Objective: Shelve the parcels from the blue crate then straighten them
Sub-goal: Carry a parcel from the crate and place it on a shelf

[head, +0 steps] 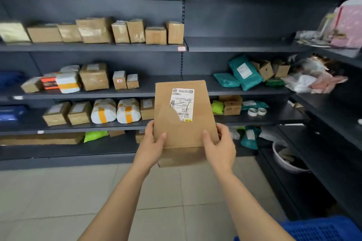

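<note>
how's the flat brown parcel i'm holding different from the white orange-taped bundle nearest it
The flat brown cardboard parcel is thin and flat-faced, held up by the left hand and right hand; the white orange-taped bundle is puffy, rounded and sits on a shelf.

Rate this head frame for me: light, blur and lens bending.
Head view: light is even and soft, no hard shadows or glare; the brown paper parcel in the left hand and right hand is fairly sharp, its label print unreadable; shelf edges bow from the wide lens; pink parcels at the right edge are smeared.
</note>
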The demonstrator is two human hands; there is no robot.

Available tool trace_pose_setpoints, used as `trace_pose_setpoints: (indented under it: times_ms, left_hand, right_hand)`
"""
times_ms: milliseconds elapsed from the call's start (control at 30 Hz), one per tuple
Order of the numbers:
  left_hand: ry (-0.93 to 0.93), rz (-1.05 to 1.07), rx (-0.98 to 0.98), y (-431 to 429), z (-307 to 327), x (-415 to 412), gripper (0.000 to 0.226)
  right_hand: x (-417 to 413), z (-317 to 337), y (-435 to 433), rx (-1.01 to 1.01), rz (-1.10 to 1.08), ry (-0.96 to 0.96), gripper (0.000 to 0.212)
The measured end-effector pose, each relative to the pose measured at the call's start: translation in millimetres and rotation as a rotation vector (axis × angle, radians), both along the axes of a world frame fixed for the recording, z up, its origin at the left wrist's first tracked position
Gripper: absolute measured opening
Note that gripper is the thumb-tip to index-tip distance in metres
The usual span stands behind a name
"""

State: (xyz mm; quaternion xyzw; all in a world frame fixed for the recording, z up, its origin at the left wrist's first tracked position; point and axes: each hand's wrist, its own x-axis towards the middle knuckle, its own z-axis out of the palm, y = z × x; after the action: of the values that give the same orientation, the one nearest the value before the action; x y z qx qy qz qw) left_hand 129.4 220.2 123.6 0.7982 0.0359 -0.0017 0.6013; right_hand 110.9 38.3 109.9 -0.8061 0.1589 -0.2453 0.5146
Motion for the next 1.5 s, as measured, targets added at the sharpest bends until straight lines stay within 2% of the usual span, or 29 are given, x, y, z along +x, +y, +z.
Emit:
trace_pose_setpoints:
  times_ms: [133, 433, 633, 767, 1000, 1267, 1367, 1500]
  left_hand:
    - [-0.003, 0.027, 0.015, 33.6, 7.4, 64.1, 0.059]
    - [-0.001, -0.039, 0.005, 102.4, 4.7, 229.0, 0.068]
    - [0.038, -0.069, 0.003, 130.9, 1.5, 335.1, 0.068]
    - [0.073, -0.101, 0.005, 138.1, -2.6, 396.0, 0.077]
    - [0.089, -0.185, 0.054, 137.3, -19.9, 517.0, 0.11]
    - [0.16, -0.159, 0.178, 132.3, -52.3, 634.4, 0.115]
    - [0.181, -0.152, 0.251, 135.1, -62.6, 664.3, 0.117]
    - [0.167, -0.16, 0.4, 138.0, -77.0, 693.6, 0.123]
  right_hand:
    - [67.2, 8.6, 30.5, -0.051, 0.061, -0.015, 0.052]
    - [234.0, 9.3, 101.6, -0.057, 0.053, -0.006, 0.049]
    - [335.3, 11.7, 128.3, -0.091, 0.047, 0.077, 0.049]
    - [401.6, -1.2, 132.9, -0.067, 0.108, 0.154, 0.053]
    - [528.9, -22.3, 126.1, -0.146, 0.186, 0.197, 0.054]
    - [643.8, -50.7, 115.0, -0.175, 0.318, 0.33, 0.058]
    - [671.1, -61.5, 115.9, -0.169, 0.363, 0.38, 0.07]
    - [693.7, -73.0, 117.5, -0.197, 0.416, 0.442, 0.106]
